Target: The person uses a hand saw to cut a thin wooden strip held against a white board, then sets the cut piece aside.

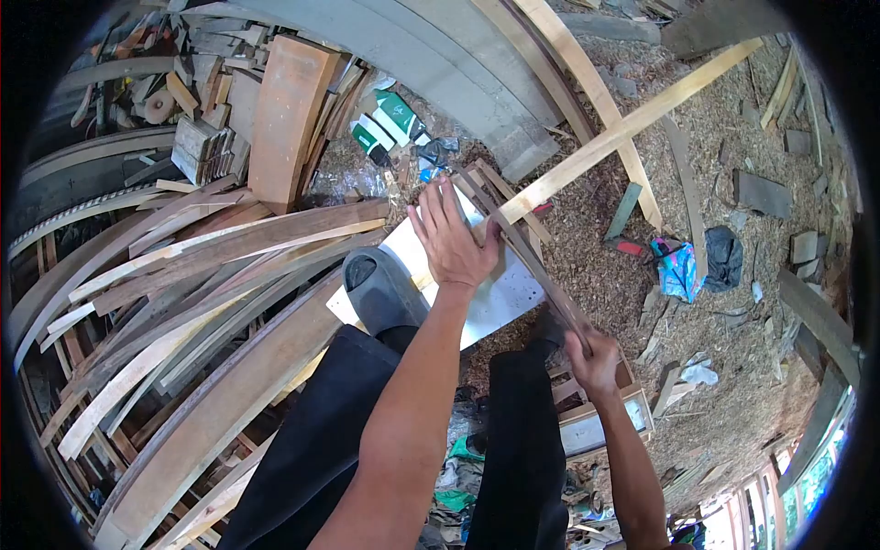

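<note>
My left hand [451, 240] lies flat over a white board [500, 307], fingers stretched out, its thumb against the edge of a narrow dark wooden strip [550, 289]. That strip runs diagonally from beyond my left fingers down to my right hand [594, 359], which is closed around its near end. A dark slipper [380, 289] on my left foot presses on the white board. Beyond the strip, a long pale plank [623, 133] reaches up to the right, one end close to my left thumb. What lies under my left palm is hidden.
Stacked curved planks [220, 367] fill the left side. A wide brown board [286, 124] leans near green-and-white boxes [396, 115]. Wood chips cover the floor, with a bright blue-and-pink bag [676, 270] and offcuts [763, 194] on the right. A wooden box [605, 426] stands by my right leg.
</note>
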`<action>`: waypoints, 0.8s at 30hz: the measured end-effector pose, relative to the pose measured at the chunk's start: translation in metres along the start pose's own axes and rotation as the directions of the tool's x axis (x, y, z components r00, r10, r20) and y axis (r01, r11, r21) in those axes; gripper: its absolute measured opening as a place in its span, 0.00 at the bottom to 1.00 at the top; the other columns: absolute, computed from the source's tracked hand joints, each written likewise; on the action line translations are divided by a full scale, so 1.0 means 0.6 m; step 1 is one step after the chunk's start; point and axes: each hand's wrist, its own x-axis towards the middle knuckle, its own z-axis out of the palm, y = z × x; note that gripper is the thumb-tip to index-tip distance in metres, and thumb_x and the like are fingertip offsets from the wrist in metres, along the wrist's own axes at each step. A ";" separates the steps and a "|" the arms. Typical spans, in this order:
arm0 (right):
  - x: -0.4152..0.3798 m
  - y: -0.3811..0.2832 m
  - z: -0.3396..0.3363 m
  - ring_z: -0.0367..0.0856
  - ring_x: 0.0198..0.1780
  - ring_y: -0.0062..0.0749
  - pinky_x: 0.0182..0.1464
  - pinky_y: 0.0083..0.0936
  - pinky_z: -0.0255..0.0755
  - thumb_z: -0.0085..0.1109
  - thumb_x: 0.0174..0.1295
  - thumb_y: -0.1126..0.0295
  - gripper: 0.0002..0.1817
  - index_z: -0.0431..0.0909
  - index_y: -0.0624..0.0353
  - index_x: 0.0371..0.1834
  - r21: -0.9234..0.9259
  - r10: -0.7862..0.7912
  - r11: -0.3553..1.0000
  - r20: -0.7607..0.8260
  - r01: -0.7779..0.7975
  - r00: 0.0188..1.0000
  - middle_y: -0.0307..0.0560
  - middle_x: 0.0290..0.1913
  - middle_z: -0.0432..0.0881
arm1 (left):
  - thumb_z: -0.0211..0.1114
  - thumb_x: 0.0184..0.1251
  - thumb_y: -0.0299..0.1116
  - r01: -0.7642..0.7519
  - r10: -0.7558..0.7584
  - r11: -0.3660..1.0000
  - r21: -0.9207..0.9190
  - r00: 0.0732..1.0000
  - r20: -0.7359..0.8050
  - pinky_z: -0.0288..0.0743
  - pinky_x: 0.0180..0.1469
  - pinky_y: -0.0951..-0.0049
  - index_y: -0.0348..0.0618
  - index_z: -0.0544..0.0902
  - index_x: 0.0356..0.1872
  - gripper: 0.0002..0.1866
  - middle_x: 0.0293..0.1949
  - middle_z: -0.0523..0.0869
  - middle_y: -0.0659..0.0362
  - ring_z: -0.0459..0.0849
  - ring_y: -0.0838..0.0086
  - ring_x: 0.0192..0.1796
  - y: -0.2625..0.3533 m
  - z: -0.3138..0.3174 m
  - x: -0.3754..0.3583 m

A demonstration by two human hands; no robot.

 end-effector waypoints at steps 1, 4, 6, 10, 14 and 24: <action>-0.009 0.011 -0.009 0.79 0.21 0.45 0.25 0.36 0.68 0.62 0.60 0.67 0.13 0.80 0.68 0.24 0.001 -0.005 1.000 0.008 0.005 1.000 0.57 0.21 0.77 | 0.63 0.57 0.47 -0.011 0.011 1.000 0.006 1.000 -0.006 0.37 0.74 0.47 0.30 0.54 0.70 0.45 0.67 0.61 0.40 0.55 0.45 0.71 -0.001 0.001 0.000; -0.006 0.016 -0.013 0.69 0.15 0.27 0.20 0.28 0.61 0.59 0.65 0.64 0.17 0.79 0.67 0.22 -0.055 -0.009 0.998 0.062 0.012 0.998 0.48 0.14 0.69 | 0.62 0.57 0.48 -0.018 0.017 1.000 -0.013 1.000 -0.021 0.38 0.73 0.47 0.30 0.54 0.69 0.45 0.67 0.61 0.40 0.55 0.46 0.71 -0.002 0.004 0.000; 0.045 -0.023 0.023 0.76 0.20 0.38 0.24 0.31 0.66 0.61 0.63 0.66 0.15 0.81 0.67 0.24 -0.068 0.033 0.997 0.043 -0.030 0.999 0.54 0.16 0.73 | 0.62 0.57 0.49 -0.014 0.013 1.000 -0.018 0.999 -0.035 0.38 0.73 0.47 0.30 0.54 0.69 0.45 0.67 0.61 0.41 0.56 0.46 0.71 -0.004 0.006 0.003; 0.116 -0.063 0.064 0.82 0.26 0.52 0.27 0.34 0.71 0.62 0.61 0.68 0.11 0.82 0.66 0.28 -0.097 0.132 0.988 0.114 -0.121 0.985 0.59 0.23 0.79 | 0.61 0.58 0.50 -0.026 0.026 1.000 0.014 0.999 -0.025 0.38 0.73 0.47 0.30 0.54 0.69 0.45 0.66 0.61 0.40 0.56 0.47 0.71 -0.006 0.002 -0.001; 0.057 -0.033 0.035 0.81 0.23 0.50 0.24 0.35 0.69 0.62 0.60 0.69 0.11 0.81 0.66 0.26 -0.031 -0.022 0.999 -0.001 0.022 1.000 0.58 0.23 0.80 | 0.64 0.56 0.46 -0.001 0.001 1.000 0.020 1.000 0.012 0.38 0.74 0.47 0.30 0.54 0.69 0.45 0.66 0.61 0.40 0.55 0.48 0.71 -0.003 0.001 0.002; 0.092 -0.053 0.056 0.64 0.15 0.22 0.19 0.29 0.60 0.61 0.64 0.63 0.19 0.78 0.68 0.21 -0.047 -0.016 0.999 0.000 0.016 1.000 0.47 0.12 0.67 | 0.62 0.57 0.51 -0.015 0.017 0.999 0.040 0.999 -0.032 0.38 0.73 0.46 0.29 0.57 0.68 0.46 0.66 0.63 0.41 0.57 0.50 0.71 -0.004 0.005 0.000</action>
